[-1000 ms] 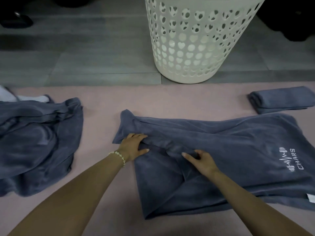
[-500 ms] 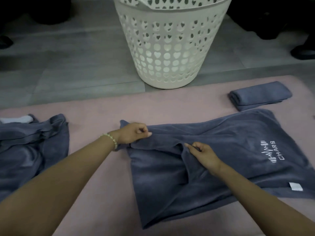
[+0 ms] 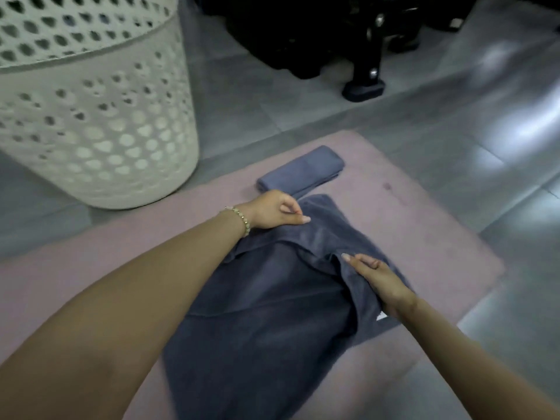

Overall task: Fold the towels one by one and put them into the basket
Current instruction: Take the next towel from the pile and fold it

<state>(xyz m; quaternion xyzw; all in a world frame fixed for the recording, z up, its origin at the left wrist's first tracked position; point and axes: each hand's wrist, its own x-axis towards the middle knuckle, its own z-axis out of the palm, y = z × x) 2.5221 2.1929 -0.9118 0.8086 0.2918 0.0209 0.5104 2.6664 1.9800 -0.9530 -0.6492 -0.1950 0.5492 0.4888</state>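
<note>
Blue-grey towel (image 3: 266,313) pinched by left hand (image 3: 272,209) and right hand (image 3: 375,277).

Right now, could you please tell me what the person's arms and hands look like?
No sleeves or gloves are in view. The left hand and right hand carry no rings that I can see. A bracelet of small pale beads circles the left wrist; the right wrist is bare.

slate-blue towel (image 3: 272,313), cream perforated basket (image 3: 100,125), pink mat (image 3: 409,225)
</note>
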